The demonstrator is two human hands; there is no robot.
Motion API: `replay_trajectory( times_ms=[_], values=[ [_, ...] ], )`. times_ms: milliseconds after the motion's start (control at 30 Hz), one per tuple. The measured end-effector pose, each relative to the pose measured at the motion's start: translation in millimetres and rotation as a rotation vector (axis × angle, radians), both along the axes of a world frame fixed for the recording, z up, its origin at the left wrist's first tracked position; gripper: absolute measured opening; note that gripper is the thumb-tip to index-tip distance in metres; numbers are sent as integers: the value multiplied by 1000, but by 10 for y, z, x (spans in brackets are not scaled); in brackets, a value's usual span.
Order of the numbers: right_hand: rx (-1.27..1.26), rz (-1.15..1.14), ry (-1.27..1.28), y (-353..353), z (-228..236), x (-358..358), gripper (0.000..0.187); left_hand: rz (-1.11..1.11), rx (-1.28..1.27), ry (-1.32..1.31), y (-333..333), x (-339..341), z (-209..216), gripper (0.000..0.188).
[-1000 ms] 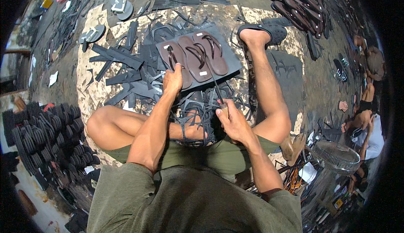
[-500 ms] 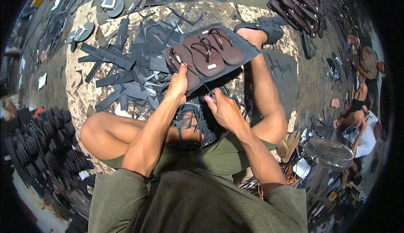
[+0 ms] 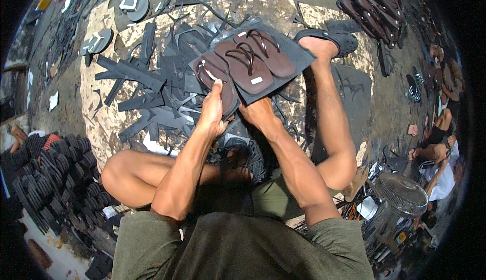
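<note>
Just beyond left hand (image 3: 213, 108), leftmost brown sandal (image 3: 225, 83) in its pinch, right hand (image 3: 262, 113) under sheet (image 3: 300, 56), grip hidden.

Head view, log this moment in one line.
left hand: holds leftmost brown sandal | right hand: partly hidden beneath dark sheet | two more brown sandals: on sheet

caged fan (image 3: 401, 195), white scrap (image 3: 53, 101)
</note>
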State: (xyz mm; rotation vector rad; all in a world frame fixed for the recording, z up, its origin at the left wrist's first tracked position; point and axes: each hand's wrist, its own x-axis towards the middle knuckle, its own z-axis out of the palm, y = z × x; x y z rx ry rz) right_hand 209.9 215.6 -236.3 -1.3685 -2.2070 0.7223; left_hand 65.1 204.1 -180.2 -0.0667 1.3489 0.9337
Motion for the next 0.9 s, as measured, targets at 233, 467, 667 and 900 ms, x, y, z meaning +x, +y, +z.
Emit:
replay_trajectory(
  times_ms=[233,467,667,900],
  values=[
    [355,-27,-18,275,-231,-174,42,55,-8,-17,37,-24,-77,46],
    [251,-56,-100,897,-480,-247,38,-37,-54,17,13,-92,7,50],
    [-1,-67,-106,1195,-641,-668,37,24,72,-56,-258,-324,204,51],
    [-923,-54,706,171,618,-849,48,45,441,254,-1119,-801,922,43]
  ],
)
